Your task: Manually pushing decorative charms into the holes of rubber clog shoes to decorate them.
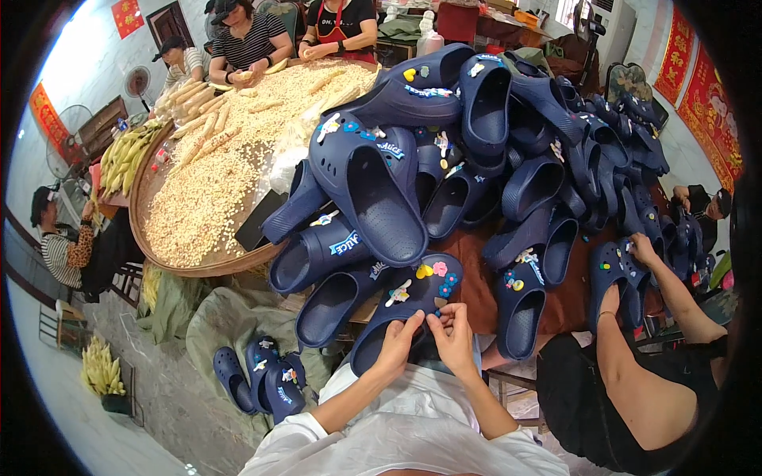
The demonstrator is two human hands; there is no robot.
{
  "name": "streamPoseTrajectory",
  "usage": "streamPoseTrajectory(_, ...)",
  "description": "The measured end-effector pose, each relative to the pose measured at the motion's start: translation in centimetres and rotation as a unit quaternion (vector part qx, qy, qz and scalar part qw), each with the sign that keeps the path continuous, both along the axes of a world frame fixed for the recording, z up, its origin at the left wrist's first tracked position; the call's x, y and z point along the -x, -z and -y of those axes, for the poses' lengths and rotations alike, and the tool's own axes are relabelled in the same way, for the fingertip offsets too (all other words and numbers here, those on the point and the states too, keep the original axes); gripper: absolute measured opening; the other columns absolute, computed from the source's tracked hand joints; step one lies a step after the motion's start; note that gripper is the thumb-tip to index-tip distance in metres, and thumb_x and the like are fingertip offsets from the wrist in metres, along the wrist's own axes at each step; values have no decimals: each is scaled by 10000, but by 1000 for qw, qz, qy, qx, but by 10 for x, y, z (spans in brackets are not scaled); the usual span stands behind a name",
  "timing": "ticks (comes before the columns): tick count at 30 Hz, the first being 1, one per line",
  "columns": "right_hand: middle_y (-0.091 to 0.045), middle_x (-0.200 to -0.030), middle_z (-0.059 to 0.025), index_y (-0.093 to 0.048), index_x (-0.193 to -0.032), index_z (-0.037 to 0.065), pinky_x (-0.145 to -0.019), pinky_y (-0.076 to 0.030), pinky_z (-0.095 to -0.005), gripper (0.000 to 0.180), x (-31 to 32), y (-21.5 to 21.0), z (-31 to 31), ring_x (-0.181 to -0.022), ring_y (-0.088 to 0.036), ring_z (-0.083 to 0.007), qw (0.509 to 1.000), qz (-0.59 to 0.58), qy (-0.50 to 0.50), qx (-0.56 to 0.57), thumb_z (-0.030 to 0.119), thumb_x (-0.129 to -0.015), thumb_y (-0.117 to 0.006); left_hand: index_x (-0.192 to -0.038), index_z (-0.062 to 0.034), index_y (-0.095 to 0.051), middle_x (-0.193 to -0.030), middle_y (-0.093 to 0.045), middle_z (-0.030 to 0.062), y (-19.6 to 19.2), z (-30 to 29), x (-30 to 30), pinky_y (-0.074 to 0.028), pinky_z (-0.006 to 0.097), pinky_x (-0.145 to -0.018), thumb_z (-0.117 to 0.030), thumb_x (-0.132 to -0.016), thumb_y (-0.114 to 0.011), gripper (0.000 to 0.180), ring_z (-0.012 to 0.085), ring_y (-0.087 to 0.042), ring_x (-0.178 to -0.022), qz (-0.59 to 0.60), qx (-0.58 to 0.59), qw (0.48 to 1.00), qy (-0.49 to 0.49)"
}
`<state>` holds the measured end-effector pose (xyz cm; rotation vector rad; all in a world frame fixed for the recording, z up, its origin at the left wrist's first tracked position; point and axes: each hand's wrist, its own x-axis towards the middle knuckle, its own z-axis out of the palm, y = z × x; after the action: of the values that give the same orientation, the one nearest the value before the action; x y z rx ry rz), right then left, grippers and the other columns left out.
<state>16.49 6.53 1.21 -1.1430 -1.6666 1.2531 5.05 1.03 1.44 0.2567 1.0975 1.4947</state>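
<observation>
A navy blue clog (379, 339) rests in front of me at the table edge. Its toe carries a white figure charm, pink and blue flower charms and a yellow heart. My left hand (399, 346) is closed at the clog's upper, thumb and fingers pressed together. Right beside it, my right hand (454, 339) pinches a tiny bluish piece, too small to name, against the clog. The two thumbs nearly meet there. Beyond my hands a larger clog (379, 194) tops the pile, with charms on its toe.
A big heap of navy clogs (603, 151) covers the table to the right. A round woven tray (139, 208) of corn kernels stands at the left, people working around it. Several clogs (274, 381) lie on green cloth below. At right, a co-worker's hands (643, 250) handle clogs.
</observation>
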Motion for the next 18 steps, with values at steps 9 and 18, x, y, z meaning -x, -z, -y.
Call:
streamPoseTrajectory(9,-526,-650,-100,-454,-933,27,-545,-451,-357,267,11,10,-21,-561,-540,-220,991,86,51,-90,219,-898,-635,-895,-16,-636,-914,-650,28,23,-6,-2,-465,271,-768,-209,-930,-574,206,108,-598,-842,-6,1,1000,-30)
streamPoseTrajectory(18,-610,-890,-228,-427,-1029,9,-658,-459,-516,134,7,12,-20,-795,-595,-441,969,151,13,-193,115,-953,-461,-908,-34,-620,-916,-631,23,23,-11,-3,-458,306,-777,-183,-924,-546,168,121,-583,-829,43,18,997,-56)
